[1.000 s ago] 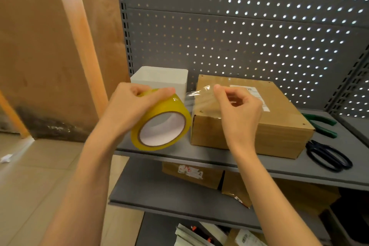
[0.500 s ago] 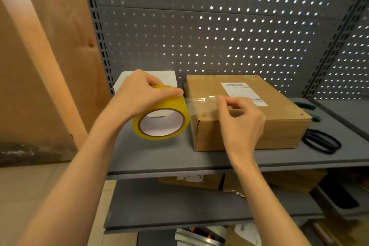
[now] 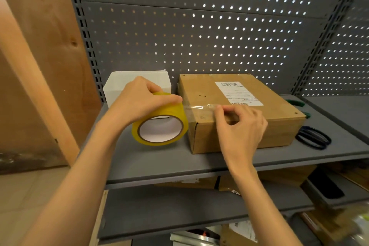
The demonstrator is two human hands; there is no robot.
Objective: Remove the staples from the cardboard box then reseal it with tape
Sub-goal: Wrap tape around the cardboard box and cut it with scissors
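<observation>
Resealing step under way; no staples visible on the cardboard box (image 3: pixel 235 110), only small holes in its top. Left hand (image 3: pixel 139 100) grips the yellow tape roll (image 3: pixel 159 124) just left of the box. Right hand (image 3: pixel 239 124) pinches the free end of the clear tape strip (image 3: pixel 199 108) down onto the box top near its front edge. Box lies flat on the shelf (image 3: pixel 151 160), long axis left-right, label at rear. Next, probably: press the end firm, then draw the roll along.
</observation>
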